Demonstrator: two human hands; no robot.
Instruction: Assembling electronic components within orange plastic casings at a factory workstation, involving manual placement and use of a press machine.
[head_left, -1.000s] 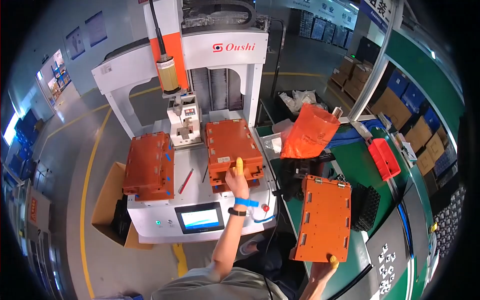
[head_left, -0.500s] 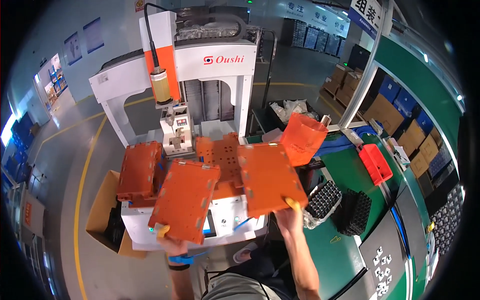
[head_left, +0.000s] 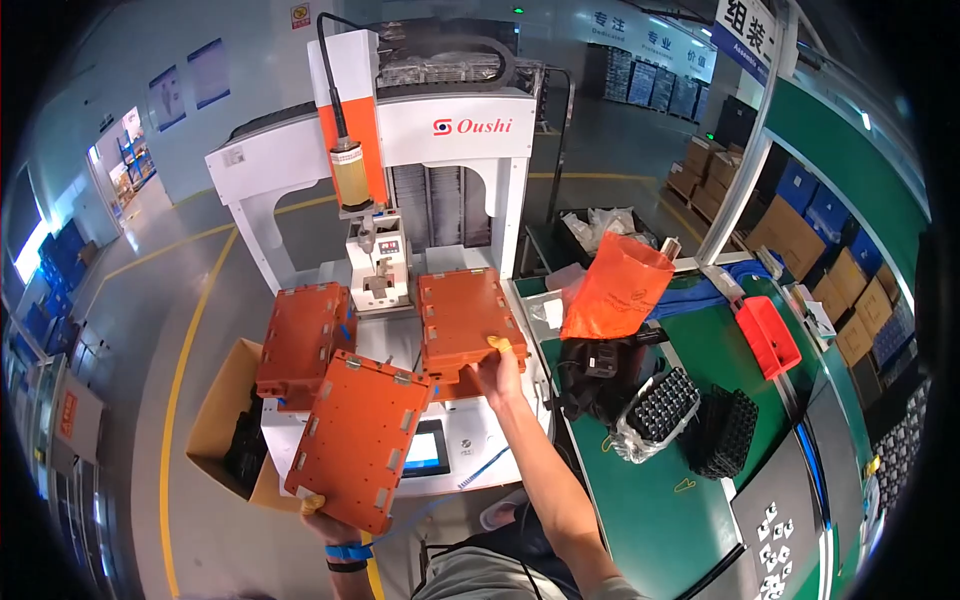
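Observation:
My left hand (head_left: 322, 518) grips the lower edge of a flat orange fixture plate (head_left: 358, 436), held tilted in front of the white machine (head_left: 455, 130). My right hand (head_left: 498, 367) rests on the near right corner of a second orange plate (head_left: 464, 320), which lies on the right side of the machine's bed. A third orange plate (head_left: 301, 342) sits on the left side of the bed. The machine's small touch screen (head_left: 428, 450) is partly hidden behind the plate I hold.
A green bench (head_left: 660, 500) runs along my right with black component trays (head_left: 690, 415), a red bin (head_left: 768, 335) and an orange bag (head_left: 615, 288). An open cardboard box (head_left: 225, 420) stands on the floor at the left. Stacked boxes line the far right.
My right hand has brought its orange plate from mid-air down onto the right side of the bed. The plate in my left hand has dropped lower, toward me.

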